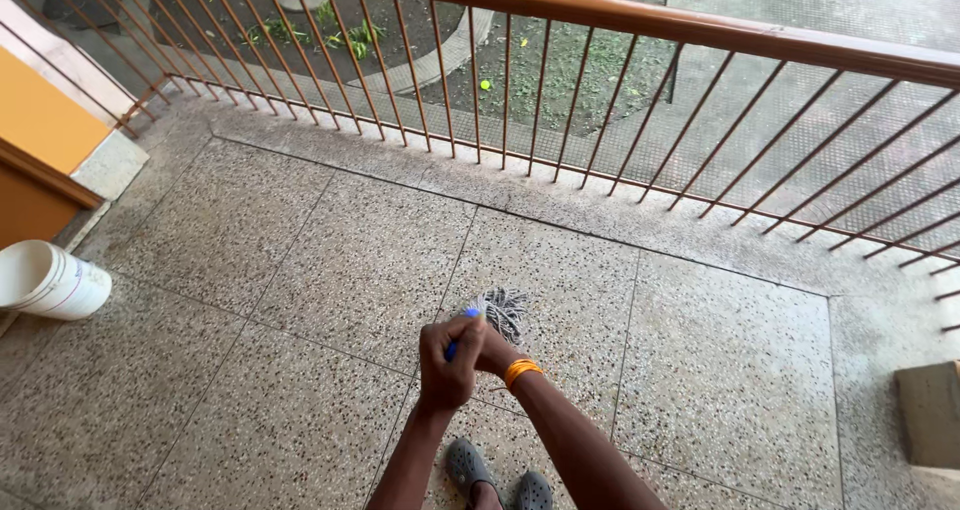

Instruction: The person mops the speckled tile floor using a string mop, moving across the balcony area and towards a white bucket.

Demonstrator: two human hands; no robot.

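Both hands grip a blue mop handle seen nearly end-on: the left hand is clamped around it, and the right hand, an orange band on its wrist, closes on it just behind. The grey mop head rests on the speckled floor, well short of the railing. A white bucket lies tipped at the far left.

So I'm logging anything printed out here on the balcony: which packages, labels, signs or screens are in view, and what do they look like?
White bucket: lies tipped on its side at the left edge of the floor by the orange wall; round, with small dark marks on its side, too small to make out.
No signs, screens or packages show.
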